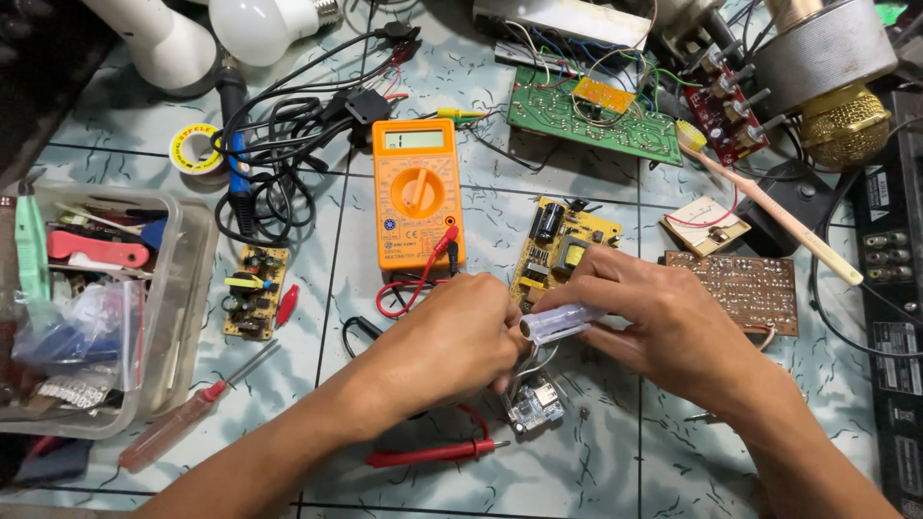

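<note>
Both of my hands meet over a tiled floor. My right hand [654,317] grips a small clear plastic tube-like tool [562,322] and holds it level. My left hand [452,341] is closed at the tool's left end, fingers pinched on it. Thin wires hang from under the hands to a small pale circuit module [536,404] lying just below. A yellow power-supply board [562,250] sits right behind the hands. An orange multimeter [416,192] lies farther back, and its red probe [433,452] rests on the floor near my left forearm.
A clear plastic box [178,317] of tools stands at the left. A red-handled screwdriver [187,418] and a small yellow board [255,291] lie beside it. A black soldering iron cable [274,183], solder roll [195,149], green board [596,120], brown board [740,288] and toothbrush [769,207] crowd the back.
</note>
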